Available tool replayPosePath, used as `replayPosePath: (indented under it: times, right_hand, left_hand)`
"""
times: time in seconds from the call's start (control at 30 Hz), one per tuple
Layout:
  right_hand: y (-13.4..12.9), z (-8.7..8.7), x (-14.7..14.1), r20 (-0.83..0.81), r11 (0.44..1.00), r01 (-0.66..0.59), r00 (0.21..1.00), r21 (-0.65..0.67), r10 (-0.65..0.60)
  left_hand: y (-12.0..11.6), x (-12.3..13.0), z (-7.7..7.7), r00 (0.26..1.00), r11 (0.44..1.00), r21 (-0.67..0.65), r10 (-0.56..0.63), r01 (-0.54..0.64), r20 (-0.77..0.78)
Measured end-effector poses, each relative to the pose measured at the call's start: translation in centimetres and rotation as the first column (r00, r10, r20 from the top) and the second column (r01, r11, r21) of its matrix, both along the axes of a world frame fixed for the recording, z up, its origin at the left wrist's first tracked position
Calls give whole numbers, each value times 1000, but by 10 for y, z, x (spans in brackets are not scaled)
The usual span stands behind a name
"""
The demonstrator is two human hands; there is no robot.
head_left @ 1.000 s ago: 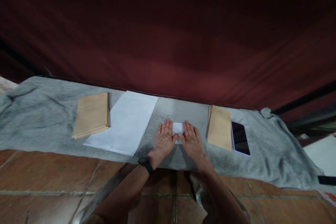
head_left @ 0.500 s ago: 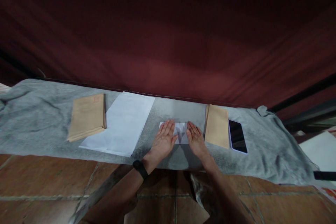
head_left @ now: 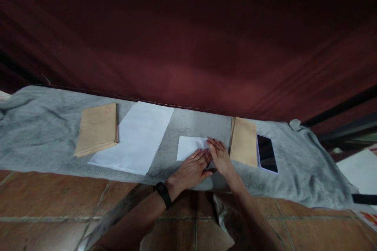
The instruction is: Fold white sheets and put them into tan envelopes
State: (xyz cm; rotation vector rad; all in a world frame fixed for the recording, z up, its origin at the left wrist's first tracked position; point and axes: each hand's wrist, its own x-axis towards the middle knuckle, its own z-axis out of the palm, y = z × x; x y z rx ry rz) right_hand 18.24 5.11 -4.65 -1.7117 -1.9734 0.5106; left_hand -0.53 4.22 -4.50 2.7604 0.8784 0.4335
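Observation:
A small folded white paper (head_left: 187,147) lies flat on the grey cloth in front of me. My left hand (head_left: 194,168), with a black band at the wrist, rests palm down over the paper's lower right part, its fingers stretched out. On the paper's right end lies my right hand (head_left: 219,156), fingers extended and flat, its inner edge touching my left fingertips. The two hands cover the right part of the paper.
Left of the small paper are large white sheets (head_left: 138,137) and a stack of brown envelopes (head_left: 97,127). Right of my hands lie more brown envelopes (head_left: 244,141) and a phone (head_left: 267,153). The grey cloth (head_left: 300,164) spans the surface; dark red fabric hangs behind.
My left hand has slid right and slightly down, uncovering the left part of the paper. It now meets my right hand, which has barely moved.

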Motion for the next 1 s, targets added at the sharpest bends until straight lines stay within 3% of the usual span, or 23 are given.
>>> replayPosePath:
  times: [0.27,0.53,0.73,0.9,1.0]
  right_hand:
    - [0,-10,-4,214,999,-46,976,-24,50]
    - [3,-11,-7,258,1000,-6,966,-7,7]
    - [3,-6,-18,168,996,23,985,87,-38]
    - [-5,-12,-42,260,989,-107,962,97,79]
    - [-9,-17,-49,339,988,-100,939,120,54]
  left_hand:
    - [-20,1,3,1000,999,-51,-9,8,-22]
    - [-23,-9,10,999,995,-91,-37,36,-6]
    - [0,-16,14,966,968,-15,253,-252,51]
    - [13,-15,-4,918,917,70,396,-393,-32]
    - [15,-14,-15,903,904,108,422,-414,-74]
